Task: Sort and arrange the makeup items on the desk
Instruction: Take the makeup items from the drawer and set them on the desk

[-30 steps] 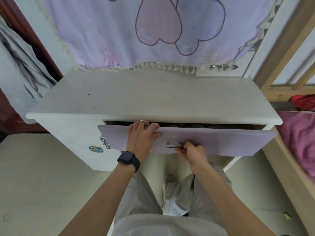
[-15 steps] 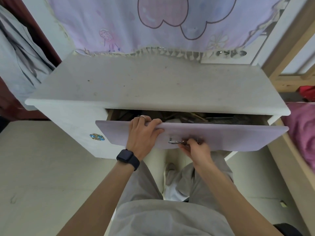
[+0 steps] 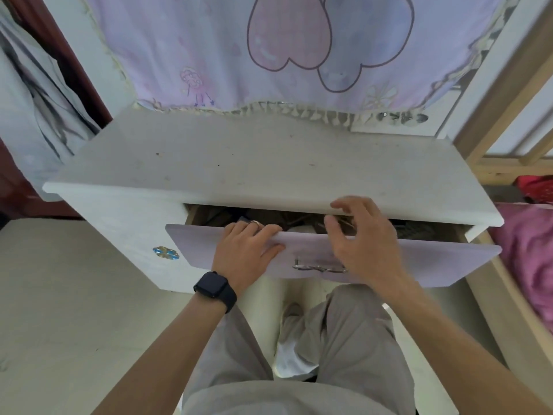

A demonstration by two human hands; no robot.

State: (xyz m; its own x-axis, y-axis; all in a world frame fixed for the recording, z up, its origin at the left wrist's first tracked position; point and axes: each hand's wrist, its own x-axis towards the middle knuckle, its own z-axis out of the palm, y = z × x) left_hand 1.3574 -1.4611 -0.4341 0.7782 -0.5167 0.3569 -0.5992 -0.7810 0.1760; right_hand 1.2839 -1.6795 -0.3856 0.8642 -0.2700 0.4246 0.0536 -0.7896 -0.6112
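A white desk (image 3: 239, 166) stands before me with its lilac-fronted drawer (image 3: 434, 259) pulled partly out. My left hand (image 3: 244, 253), with a ring and a black watch at the wrist, grips the top edge of the drawer front, fingers curled over it. Above the drawer's gap hovers my right hand (image 3: 360, 232), fingers spread and relaxed, holding nothing, just above the metal handle (image 3: 318, 266). Dark, jumbled items (image 3: 302, 218) lie inside the drawer; I cannot tell what they are.
A lilac cloth with heart shapes (image 3: 287, 49) hangs behind the desk. A wooden bed frame (image 3: 508, 85) with pink bedding (image 3: 529, 256) stands at the right. Grey clothing (image 3: 33, 115) hangs at the left. A blue ornament (image 3: 165, 253) decorates the desk front. My knees are below the drawer.
The drawer has slid further out. My right hand has let go of the metal handle and risen above the drawer's opening. My left hand keeps its grip on the drawer front.
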